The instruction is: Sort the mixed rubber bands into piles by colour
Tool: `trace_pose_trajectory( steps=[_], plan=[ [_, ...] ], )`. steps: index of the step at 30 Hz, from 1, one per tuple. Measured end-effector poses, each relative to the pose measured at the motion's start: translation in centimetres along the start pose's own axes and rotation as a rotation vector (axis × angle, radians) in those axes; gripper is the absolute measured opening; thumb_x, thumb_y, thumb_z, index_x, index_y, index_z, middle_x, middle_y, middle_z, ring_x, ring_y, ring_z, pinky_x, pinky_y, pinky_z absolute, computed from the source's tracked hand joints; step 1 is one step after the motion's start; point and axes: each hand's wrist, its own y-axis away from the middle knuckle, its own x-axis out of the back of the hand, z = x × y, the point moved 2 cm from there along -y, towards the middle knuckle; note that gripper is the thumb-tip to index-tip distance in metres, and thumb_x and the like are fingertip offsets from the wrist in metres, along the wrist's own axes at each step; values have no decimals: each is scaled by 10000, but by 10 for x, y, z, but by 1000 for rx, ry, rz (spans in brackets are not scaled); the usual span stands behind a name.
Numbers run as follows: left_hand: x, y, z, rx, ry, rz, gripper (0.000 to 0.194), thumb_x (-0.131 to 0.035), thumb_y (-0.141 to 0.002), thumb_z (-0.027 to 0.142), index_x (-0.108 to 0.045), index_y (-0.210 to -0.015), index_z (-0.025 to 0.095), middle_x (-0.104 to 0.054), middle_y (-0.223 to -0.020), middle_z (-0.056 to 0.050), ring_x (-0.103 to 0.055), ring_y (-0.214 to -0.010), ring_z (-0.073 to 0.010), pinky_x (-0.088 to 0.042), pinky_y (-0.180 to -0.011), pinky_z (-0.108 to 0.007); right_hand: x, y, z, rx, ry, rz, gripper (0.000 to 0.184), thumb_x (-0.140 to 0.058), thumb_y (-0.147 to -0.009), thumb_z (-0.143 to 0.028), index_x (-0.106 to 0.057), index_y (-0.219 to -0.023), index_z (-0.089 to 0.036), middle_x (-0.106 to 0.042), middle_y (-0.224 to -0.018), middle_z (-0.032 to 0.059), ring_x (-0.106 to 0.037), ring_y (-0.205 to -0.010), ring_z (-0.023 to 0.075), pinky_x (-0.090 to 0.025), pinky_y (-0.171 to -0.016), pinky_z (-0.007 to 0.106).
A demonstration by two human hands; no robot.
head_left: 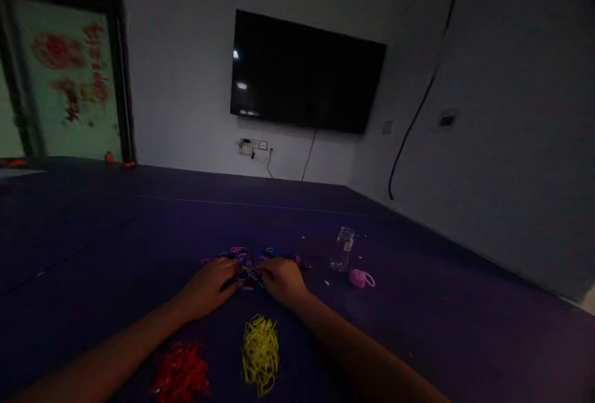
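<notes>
A mixed pile of small coloured bands (pixel 248 261), pink, blue and purple, lies on the dark purple table (pixel 116 235). My left hand (pixel 210 285) rests at the pile's left edge, fingers curled into it. My right hand (pixel 282 280) sits at the pile's right edge, fingers bent down among the bands. What either hand grips is hidden in the dim light. Nearer me lie a sorted heap of yellow bands (pixel 260 352) and a heap of red bands (pixel 182 373).
A clear plastic jar (pixel 343 248) stands right of the pile, with its pink lid (pixel 361 278) beside it. A dark wall screen (pixel 304 74) hangs ahead. A glass door with red decorations (pixel 65 74) is at the left. The room is dim.
</notes>
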Motion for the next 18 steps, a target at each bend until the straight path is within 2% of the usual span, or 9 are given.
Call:
trace_pose_trajectory(
  steps=[18],
  plan=[
    [8,-1,9,-7,-9,15,238,-446,-914,318,-614,-1046,214,-651,-1011,-61,-578,-979,-230,-443,-876,-383,-3,0,4,-46,-21,103,311,-478,-821,-154,-697,-1020,-254,-700,-1038,15,-634,-953,161,-451,-822,227]
  ],
)
